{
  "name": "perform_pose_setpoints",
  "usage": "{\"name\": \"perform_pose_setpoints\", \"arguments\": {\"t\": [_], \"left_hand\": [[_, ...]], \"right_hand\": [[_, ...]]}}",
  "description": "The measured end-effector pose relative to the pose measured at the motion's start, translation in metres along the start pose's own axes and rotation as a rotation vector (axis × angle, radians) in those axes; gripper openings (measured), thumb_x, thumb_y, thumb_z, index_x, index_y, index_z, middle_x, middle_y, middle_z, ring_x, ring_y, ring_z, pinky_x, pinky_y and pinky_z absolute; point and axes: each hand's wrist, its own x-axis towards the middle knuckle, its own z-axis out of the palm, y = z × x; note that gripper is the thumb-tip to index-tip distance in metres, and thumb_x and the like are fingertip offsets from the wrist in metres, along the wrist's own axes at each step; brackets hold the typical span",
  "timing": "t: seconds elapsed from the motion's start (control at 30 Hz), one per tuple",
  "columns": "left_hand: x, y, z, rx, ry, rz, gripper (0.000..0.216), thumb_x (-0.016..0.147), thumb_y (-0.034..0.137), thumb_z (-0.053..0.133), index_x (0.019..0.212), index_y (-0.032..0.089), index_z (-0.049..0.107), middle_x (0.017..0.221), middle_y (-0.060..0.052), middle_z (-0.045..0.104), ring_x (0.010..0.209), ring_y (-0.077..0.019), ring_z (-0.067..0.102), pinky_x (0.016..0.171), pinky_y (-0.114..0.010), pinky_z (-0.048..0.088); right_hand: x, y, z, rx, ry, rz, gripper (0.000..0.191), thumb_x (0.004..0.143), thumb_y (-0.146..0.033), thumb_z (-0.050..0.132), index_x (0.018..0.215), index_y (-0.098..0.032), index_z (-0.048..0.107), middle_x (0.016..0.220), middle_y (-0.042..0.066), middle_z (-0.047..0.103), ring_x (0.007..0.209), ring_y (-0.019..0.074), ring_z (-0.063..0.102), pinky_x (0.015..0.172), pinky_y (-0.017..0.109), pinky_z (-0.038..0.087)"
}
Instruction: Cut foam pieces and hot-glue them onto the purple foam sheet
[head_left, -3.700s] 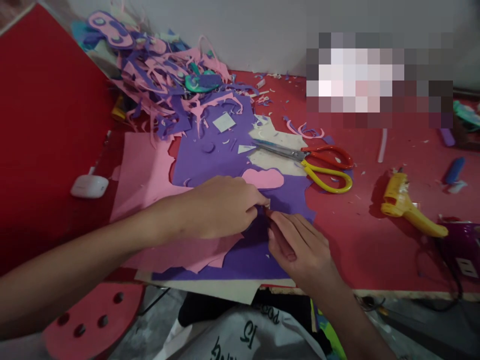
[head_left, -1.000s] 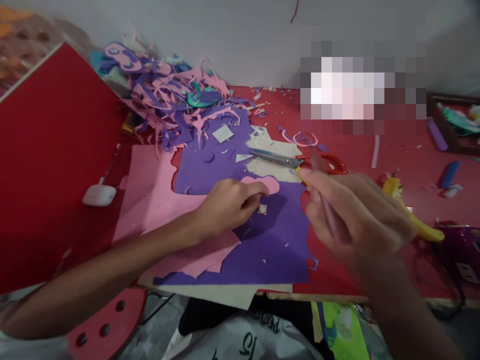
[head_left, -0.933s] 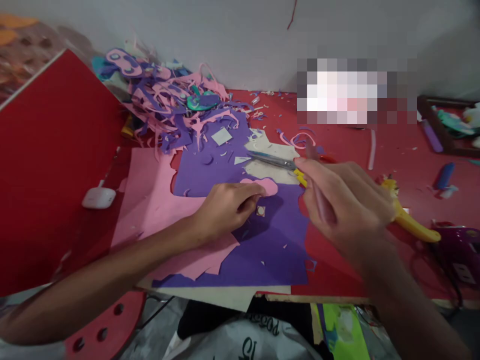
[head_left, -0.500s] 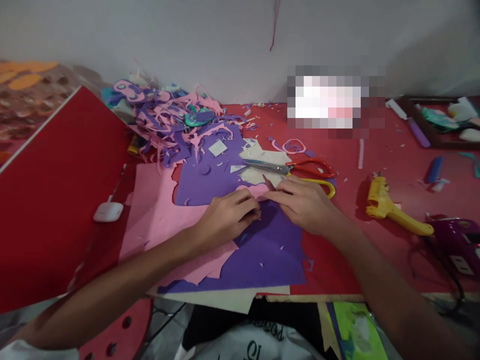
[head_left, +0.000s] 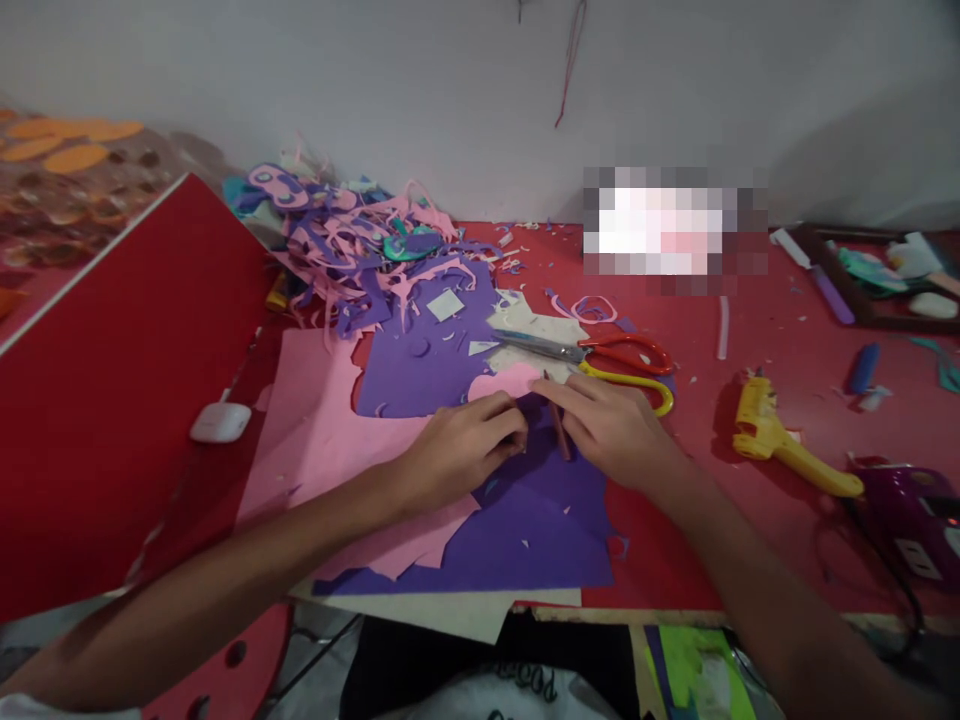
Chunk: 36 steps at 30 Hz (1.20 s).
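Left hand (head_left: 465,450) and right hand (head_left: 616,430): fingertips meet over the purple foam sheet (head_left: 540,520); whatever lies beneath them is covered. Thin dark-red stick (head_left: 557,428): lower end hidden under the right fingers, grip unclear. Pixelated patch (head_left: 675,232) at 1 o'clock: contents unreadable. Purple plastic device (head_left: 919,510) at 4 o'clock: cut by the right edge. Red perforated foam disc (head_left: 225,670) at 8 o'clock: cut by the bottom edge.

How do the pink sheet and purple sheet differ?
Purple sheet lies central, where the left hand meets the right hand and its stick, strewn with scraps; pink sheet lies left, under the left forearm, nearly bare. Both lie flat on the red table with ragged cut edges.
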Motion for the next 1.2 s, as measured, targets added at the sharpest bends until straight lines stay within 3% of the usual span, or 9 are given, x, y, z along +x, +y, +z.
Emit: {"name": "perform_pose_setpoints", "arguments": {"t": [0.23, 0.5, 0.7, 0.87, 1.03, 1.2], "left_hand": [[-0.004, -0.004, 0.006, -0.153, 0.075, 0.067, 0.014, 0.098, 0.011, 0.051, 0.102, 0.021, 0.061, 0.101, -0.002, 0.067, 0.087, -0.0137, 0.064, 0.081, -0.025, 0.048], [0.004, -0.014, -0.014, -0.347, 0.242, -0.008, 0.020, 0.091, 0.004, 0.052, 0.098, 0.018, 0.065, 0.095, -0.002, 0.066, 0.078, -0.0114, 0.060, 0.074, -0.023, 0.046], [0.007, -0.018, -0.015, -0.564, 0.245, -0.078, 0.015, 0.091, 0.012, 0.056, 0.101, 0.017, 0.066, 0.094, -0.003, 0.070, 0.083, -0.0129, 0.064, 0.076, -0.024, 0.048], [0.005, -0.011, -0.011, -0.573, 0.264, -0.107, 0.012, 0.094, 0.019, 0.058, 0.103, 0.017, 0.065, 0.090, -0.001, 0.069, 0.074, -0.0111, 0.059, 0.067, -0.022, 0.044], [0.002, -0.003, -0.011, -0.491, 0.367, -0.058, 0.010, 0.096, 0.023, 0.059, 0.102, 0.018, 0.065, 0.089, -0.001, 0.068, 0.068, -0.0094, 0.055, 0.063, -0.021, 0.042], [0.000, 0.000, -0.007, -0.434, 0.408, 0.011, 0.008, 0.097, 0.019, 0.058, 0.102, 0.018, 0.065, 0.089, -0.001, 0.070, 0.073, -0.0104, 0.061, 0.067, -0.022, 0.045]], "right_hand": [[0.000, 0.007, 0.001, 0.037, 0.006, 0.128, 0.044, 0.092, -0.006, 0.043, 0.125, -0.020, 0.069, 0.092, 0.006, 0.071, 0.081, 0.0216, 0.067, 0.071, 0.031, 0.046], [-0.001, 0.017, 0.007, 0.101, 0.116, 0.262, 0.032, 0.095, -0.012, 0.047, 0.117, -0.022, 0.068, 0.108, 0.008, 0.074, 0.098, 0.0254, 0.070, 0.079, 0.034, 0.048], [0.004, 0.012, 0.006, 0.162, 0.165, 0.282, 0.006, 0.093, -0.023, 0.057, 0.095, -0.021, 0.063, 0.088, 0.006, 0.070, 0.079, 0.0214, 0.065, 0.065, 0.030, 0.043], [0.005, 0.000, 0.007, 0.250, 0.089, 0.260, 0.011, 0.098, -0.031, 0.058, 0.092, -0.022, 0.060, 0.082, 0.003, 0.068, 0.071, 0.0183, 0.061, 0.063, 0.029, 0.040], [0.008, -0.017, 0.007, 0.660, 0.072, 0.330, 0.017, 0.099, -0.037, 0.057, 0.109, -0.023, 0.059, 0.077, -0.001, 0.067, 0.062, 0.0151, 0.061, 0.058, 0.028, 0.042], [0.014, -0.029, 0.009, 0.996, 0.052, 0.370, 0.024, 0.097, -0.031, 0.058, 0.119, -0.024, 0.055, 0.081, 0.000, 0.069, 0.072, 0.0170, 0.068, 0.058, 0.028, 0.047]]}}
